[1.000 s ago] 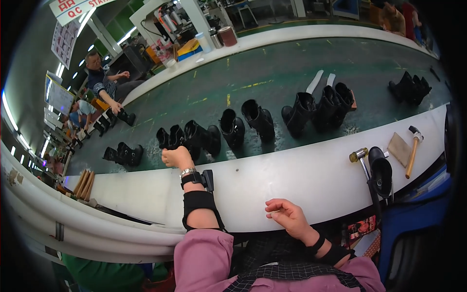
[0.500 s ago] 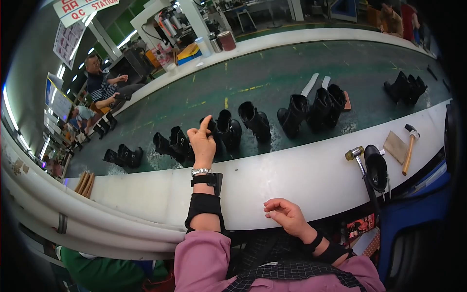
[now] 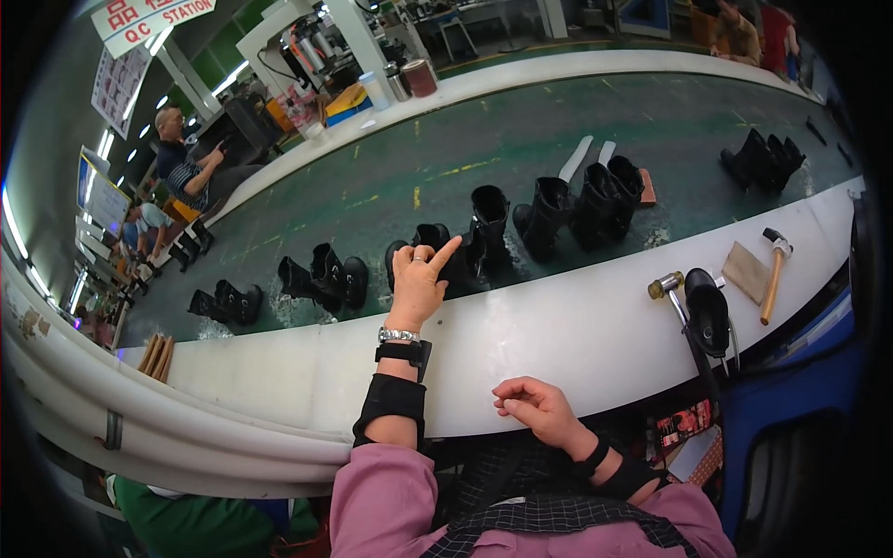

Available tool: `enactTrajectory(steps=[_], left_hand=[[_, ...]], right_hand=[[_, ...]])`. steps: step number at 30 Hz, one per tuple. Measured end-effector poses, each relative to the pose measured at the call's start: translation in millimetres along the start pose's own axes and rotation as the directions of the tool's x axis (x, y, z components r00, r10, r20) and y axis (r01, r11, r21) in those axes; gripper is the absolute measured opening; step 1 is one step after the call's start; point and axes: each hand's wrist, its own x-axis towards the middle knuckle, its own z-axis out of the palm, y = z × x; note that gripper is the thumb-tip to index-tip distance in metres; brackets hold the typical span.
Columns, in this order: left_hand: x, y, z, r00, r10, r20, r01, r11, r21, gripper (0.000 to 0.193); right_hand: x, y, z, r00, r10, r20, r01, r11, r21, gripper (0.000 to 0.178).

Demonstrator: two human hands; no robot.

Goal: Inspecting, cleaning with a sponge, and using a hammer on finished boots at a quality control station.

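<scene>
My left hand [image 3: 420, 284] reaches over the near edge of the green conveyor belt, index finger stretched to the upper right and the other fingers bent. It is in front of a low black boot [image 3: 429, 234] and beside a taller black boot [image 3: 490, 219]. Whether its fingertips touch either one is hard to see, as the hand covers part of them. My right hand [image 3: 539, 409] hovers above the near edge of the white ledge [image 3: 521, 344]. Its fingers are loosely curled, a small gap shows at the thumb, and nothing is visible in it.
More black boots stand along the belt [image 3: 372, 223]. On the ledge's right lie a wooden-handled hammer [image 3: 773, 279], a beige pad [image 3: 746, 272], a second mallet [image 3: 667, 285] and a black shoe-shaped piece [image 3: 708, 312]. Wooden sticks [image 3: 156, 358] lie at left. A seated person [image 3: 186, 163] is across the belt.
My left hand has moved right along the boots, its index finger now slanting right. My right hand's fingers have curled in a little. The seated person across the belt has raised their hands.
</scene>
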Motion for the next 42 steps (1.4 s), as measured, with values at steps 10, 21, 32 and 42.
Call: enactTrajectory(steps=[10,21,32,42], left_hand=[[10.9,-0.1,14.3,0.919,-0.353,-0.178,0.330,0.933,-0.147,0.054],[-13.4,-69.9,4.7,0.601,-0.633,-0.489,0.597,0.762,-0.251,0.027],[-12.3,-74.0,3.1,0.456,-0.782,-0.425,0.532,0.622,-0.574,0.032],[-69.7,51.3,-80.6,0.514,-0.724,-0.460,-0.015,0.528,-0.849,0.019]], right_hand=[[10.8,-14.0,2.5,0.991,0.122,-0.056,-0.122,0.993,-0.005,0.026],[119.9,-68.8,-4.1,0.957,-0.203,-0.207,-0.085,0.485,-0.870,0.052],[226.1,-32.5,-23.5,0.930,0.037,-0.365,-0.313,0.599,-0.737,0.029],[141.0,-135.3,-18.0,0.953,-0.225,-0.202,0.081,0.834,-0.547,0.028]])
